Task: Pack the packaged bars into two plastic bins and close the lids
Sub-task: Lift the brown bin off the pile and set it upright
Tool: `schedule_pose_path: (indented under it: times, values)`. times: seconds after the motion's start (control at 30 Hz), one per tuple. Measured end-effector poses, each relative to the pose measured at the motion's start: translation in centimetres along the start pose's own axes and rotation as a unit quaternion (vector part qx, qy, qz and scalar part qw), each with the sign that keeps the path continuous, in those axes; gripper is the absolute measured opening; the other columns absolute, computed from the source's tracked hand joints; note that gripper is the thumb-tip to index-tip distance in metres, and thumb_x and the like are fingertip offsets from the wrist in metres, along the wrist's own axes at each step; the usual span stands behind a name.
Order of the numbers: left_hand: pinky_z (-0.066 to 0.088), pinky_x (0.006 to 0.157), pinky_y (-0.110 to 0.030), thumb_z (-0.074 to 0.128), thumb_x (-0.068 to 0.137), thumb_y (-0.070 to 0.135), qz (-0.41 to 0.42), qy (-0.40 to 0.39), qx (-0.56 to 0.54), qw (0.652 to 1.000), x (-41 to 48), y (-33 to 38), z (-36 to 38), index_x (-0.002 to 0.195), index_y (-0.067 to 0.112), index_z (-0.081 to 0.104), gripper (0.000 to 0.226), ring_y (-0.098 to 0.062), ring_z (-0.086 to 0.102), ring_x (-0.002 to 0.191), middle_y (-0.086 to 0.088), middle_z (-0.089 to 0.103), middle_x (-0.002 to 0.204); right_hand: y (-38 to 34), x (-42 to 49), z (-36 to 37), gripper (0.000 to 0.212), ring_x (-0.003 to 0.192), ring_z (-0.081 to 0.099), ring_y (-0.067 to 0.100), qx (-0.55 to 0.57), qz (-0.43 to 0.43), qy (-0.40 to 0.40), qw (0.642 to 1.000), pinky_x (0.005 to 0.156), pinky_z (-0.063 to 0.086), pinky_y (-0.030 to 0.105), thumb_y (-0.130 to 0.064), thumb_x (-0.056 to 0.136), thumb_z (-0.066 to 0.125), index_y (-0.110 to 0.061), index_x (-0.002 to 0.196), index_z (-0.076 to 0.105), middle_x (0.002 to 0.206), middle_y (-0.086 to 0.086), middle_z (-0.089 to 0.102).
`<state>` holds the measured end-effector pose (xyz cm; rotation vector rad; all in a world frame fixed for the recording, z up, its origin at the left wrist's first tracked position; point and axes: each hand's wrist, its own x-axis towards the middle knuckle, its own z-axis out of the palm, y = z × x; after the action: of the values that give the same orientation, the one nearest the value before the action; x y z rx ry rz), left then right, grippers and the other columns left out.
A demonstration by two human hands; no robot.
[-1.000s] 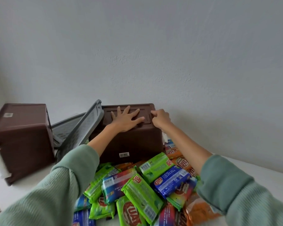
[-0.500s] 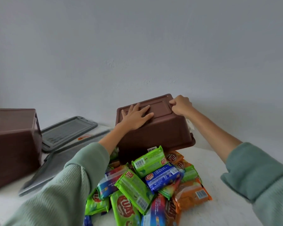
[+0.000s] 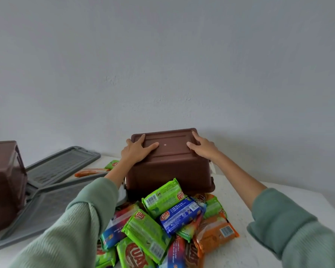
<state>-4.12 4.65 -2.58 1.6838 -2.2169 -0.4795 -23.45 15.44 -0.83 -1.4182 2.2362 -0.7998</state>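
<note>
A brown plastic bin (image 3: pixel 168 169) stands upside down at the back of the white table (image 3: pixel 246 192), its base facing up. My left hand (image 3: pixel 136 152) lies on the left end of that base, fingers stretched out and thumb pointing inward. On the right end my right hand (image 3: pixel 202 149) lies in the same way. A pile of packaged bars (image 3: pixel 162 221) in green, blue and orange wrappers lies in front of the bin, touching its near rim. A second brown bin (image 3: pixel 4 182) lies on its side at the far left.
Two grey lids lie flat between the bins, one at the back (image 3: pixel 66 163) and one nearer (image 3: pixel 46 207). An orange bar (image 3: pixel 91 172) and a green bar (image 3: pixel 112 164) lie apart behind my left forearm. A grey wall stands just behind the bin.
The upside-down bin has gone from tilted to level. My right hand, curled at its far corner before, now lies flat on the base. My left hand slid to the left end.
</note>
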Motion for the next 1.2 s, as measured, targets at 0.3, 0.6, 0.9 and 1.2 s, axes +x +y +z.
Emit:
schedule_pose_path:
  times: [0.3, 0.6, 0.9, 1.2]
  values:
    - [0.034, 0.106, -0.040, 0.046, 0.080, 0.070, 0.023, 0.042, -0.036, 0.998, -0.8, 0.7, 0.0, 0.146, 0.034, 0.024, 0.079, -0.036, 0.044, 0.127, -0.017, 0.024, 0.147, -0.3, -0.4, 0.4, 0.064, 0.140, 0.026, 0.031, 0.022, 0.015, 0.035, 0.999, 0.112, 0.024, 0.037, -0.047, 0.093, 0.046, -0.032, 0.148, 0.018, 0.151, 0.006, 0.032]
    - [0.037, 0.104, -0.045, 0.045, 0.079, 0.070, 0.110, 0.119, -0.098, 0.982, -4.8, 5.9, -3.3, 0.145, 0.036, 0.023, 0.077, -0.037, 0.047, 0.123, -0.014, 0.025, 0.145, -1.4, -5.9, -6.6, 0.066, 0.138, 0.029, 0.031, 0.010, -0.018, 0.144, 0.989, 0.111, 0.027, 0.038, -0.045, 0.092, 0.049, -0.032, 0.149, 0.017, 0.150, 0.006, 0.035]
    - [0.034, 0.105, -0.042, 0.048, 0.079, 0.069, 0.168, 0.152, -0.109, 0.968, -16.0, 14.5, -4.4, 0.145, 0.034, 0.028, 0.077, -0.033, 0.043, 0.128, -0.013, 0.027, 0.147, 3.9, -17.1, -14.6, 0.066, 0.141, 0.023, 0.029, 0.048, -0.036, 0.192, 0.979, 0.113, 0.023, 0.037, -0.043, 0.093, 0.049, -0.030, 0.149, 0.017, 0.152, 0.006, 0.030]
    - [0.032, 0.106, -0.042, 0.046, 0.081, 0.069, 0.143, 0.041, -0.065, 0.987, -27.1, 17.8, 1.0, 0.145, 0.031, 0.029, 0.076, -0.029, 0.033, 0.135, -0.014, 0.033, 0.145, 12.1, -27.4, -16.2, 0.068, 0.132, 0.040, 0.028, 0.055, 0.048, 0.120, 0.990, 0.113, 0.029, 0.040, -0.046, 0.089, 0.054, -0.028, 0.147, 0.024, 0.145, 0.008, 0.040]
